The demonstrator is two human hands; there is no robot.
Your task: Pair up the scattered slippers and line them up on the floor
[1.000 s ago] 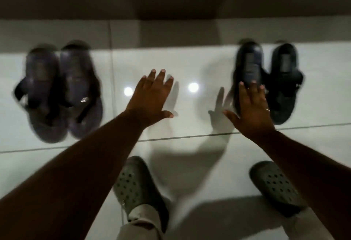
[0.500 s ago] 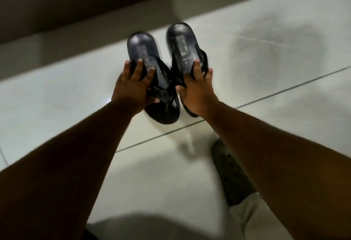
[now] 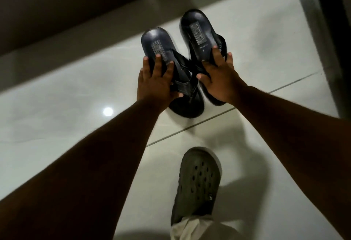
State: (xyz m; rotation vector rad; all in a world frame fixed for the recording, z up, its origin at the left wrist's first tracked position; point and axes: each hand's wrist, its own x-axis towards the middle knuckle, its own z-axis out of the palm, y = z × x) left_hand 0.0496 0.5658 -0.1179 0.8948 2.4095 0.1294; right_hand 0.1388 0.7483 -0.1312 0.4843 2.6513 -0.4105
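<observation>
Since a moment ago the two black slippers (image 3: 191, 63) have come a bit nearer, so with your left hand (image 3: 155, 86) and right hand (image 3: 221, 81) each wrapped around one over the floor (image 3: 76, 91), set them down gently, side by side, toes even.

The left hand (image 3: 156, 86) hides the middle of the left sandal (image 3: 167, 72); the right hand (image 3: 218, 80) covers the right sandal's (image 3: 201, 34) front. The printed insole labels are too small to read. At 1 o'clock a dark furniture leg (image 3: 328, 30) is cut off by the top edge.
</observation>
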